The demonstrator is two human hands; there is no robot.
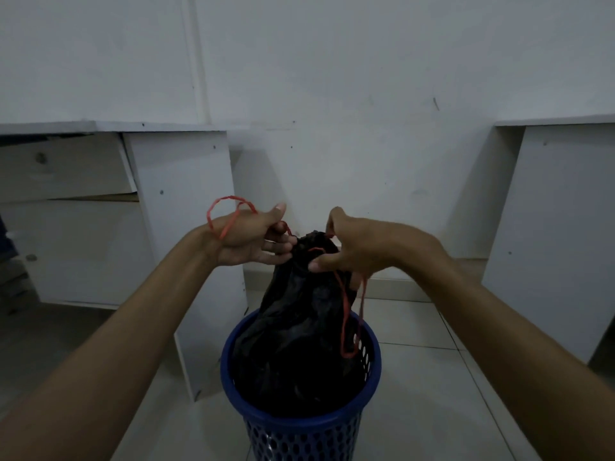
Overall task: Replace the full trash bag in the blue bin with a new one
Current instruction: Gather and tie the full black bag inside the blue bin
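A black trash bag (pixel 299 337) stands in the blue perforated bin (pixel 301 430) at the bottom centre, its gathered neck raised above the rim. A red drawstring (pixel 346 314) runs from the neck. My left hand (pixel 253 239) pinches one end of the drawstring at the left of the neck, with a red loop draped over its back and wrist. My right hand (pixel 359 247) grips the neck from the right, and the other red loop hangs from it down to the bin's rim.
A white cabinet (pixel 179 234) with drawers stands at the left, close to the bin. Another white cabinet (pixel 552 234) stands at the right. A white wall (pixel 349 94) is behind, and pale floor tiles (pixel 432 377) surround the bin.
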